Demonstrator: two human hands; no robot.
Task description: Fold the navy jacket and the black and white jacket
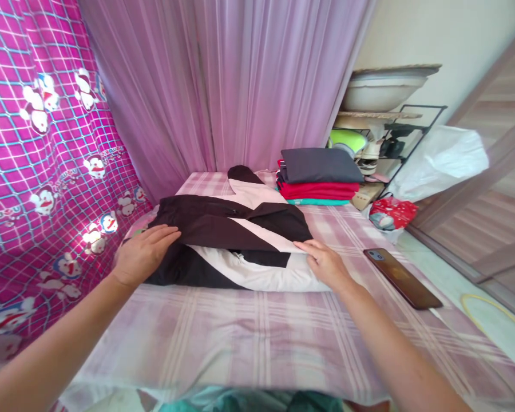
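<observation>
A black and pale pink jacket (pixel 210 229) lies partly folded on the plaid cloth in front of me, one sleeve with a black cuff pointing away to the back. My left hand (pixel 148 252) is at its left end, fingers together over the black fabric and the thumb hidden. At the right end, my right hand (pixel 324 263) pinches the edge of the upper layer between thumb and fingers. Between the hands, that layer's front edge stands a little above the lower black and white layer.
A stack of folded clothes (pixel 320 171) stands behind the jacket on the right. A phone (pixel 401 277) with a cable lies at the right edge of the plaid cloth (pixel 240 337). Beyond are a rack with basins (pixel 384 91), a white plastic bag (pixel 442 157) and purple curtains (pixel 240 80).
</observation>
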